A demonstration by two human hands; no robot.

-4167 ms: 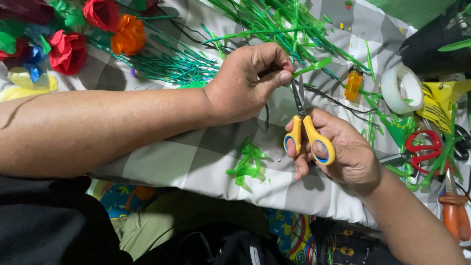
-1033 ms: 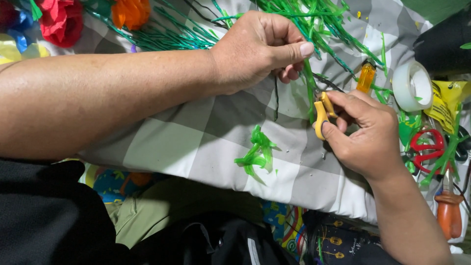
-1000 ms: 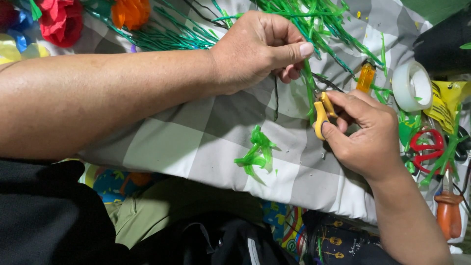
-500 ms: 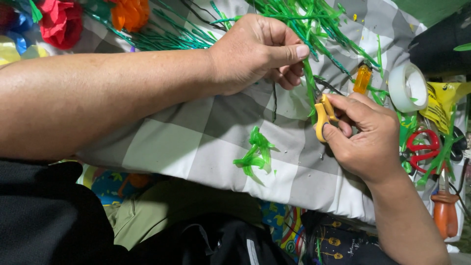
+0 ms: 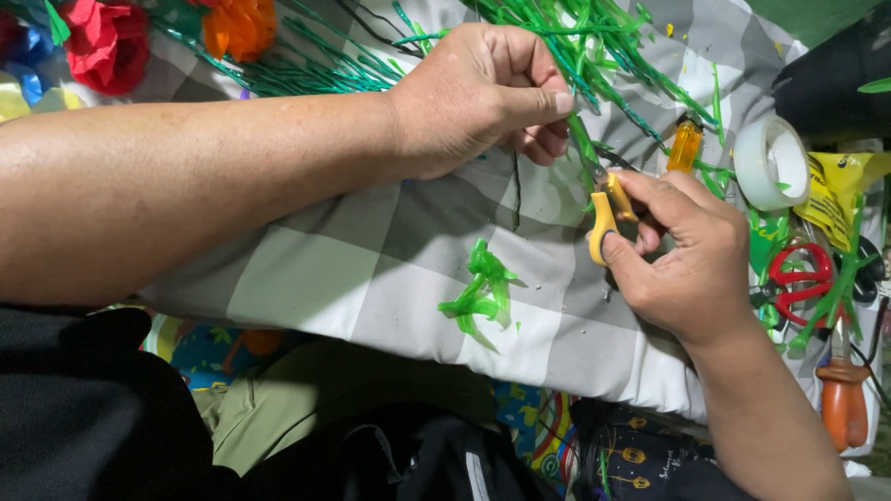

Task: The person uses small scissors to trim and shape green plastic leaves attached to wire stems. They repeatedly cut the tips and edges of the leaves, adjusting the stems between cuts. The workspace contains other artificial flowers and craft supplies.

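Pinching the green strip (image 5: pixel 583 148) in my left hand (image 5: pixel 483 97), I'd keep it taut while my right hand (image 5: pixel 682 255) grips the yellow-handled scissors (image 5: pixel 605 215) at frame centre.

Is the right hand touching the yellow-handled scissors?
Touching. The head view shows the right hand with its fingers wrapped around the yellow-handled scissors.

Since four seconds ago the right hand (image 5: pixel 682 255) has closed the yellow-handled scissors (image 5: pixel 605 211) and risen toward mid-right, just below the left hand (image 5: pixel 483 93).
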